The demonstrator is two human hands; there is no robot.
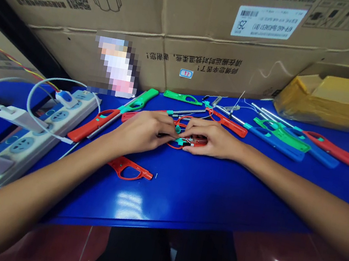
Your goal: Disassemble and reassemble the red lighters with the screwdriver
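Observation:
On the blue table, my right hand [211,139] is closed around an opened red lighter body [199,143], with thin wires and a teal piece [180,141] at its left end. My left hand [152,131] has its fingers pinched together at that end, by the teal piece; whatever lies between its fingertips is hidden. A loose red shell half [129,170] lies nearer the table's front edge, below my left hand. Behind my hands are a green shell piece [183,98] and a red lighter [229,124].
Several blue, green and red lighters [333,149] lie at the right. A red lighter [94,125] and a green one [144,99] sit left, beside a power strip [50,126] with cables. Cardboard boxes [194,17], a lit screen [118,66] and a yellow-taped box [345,100] stand behind.

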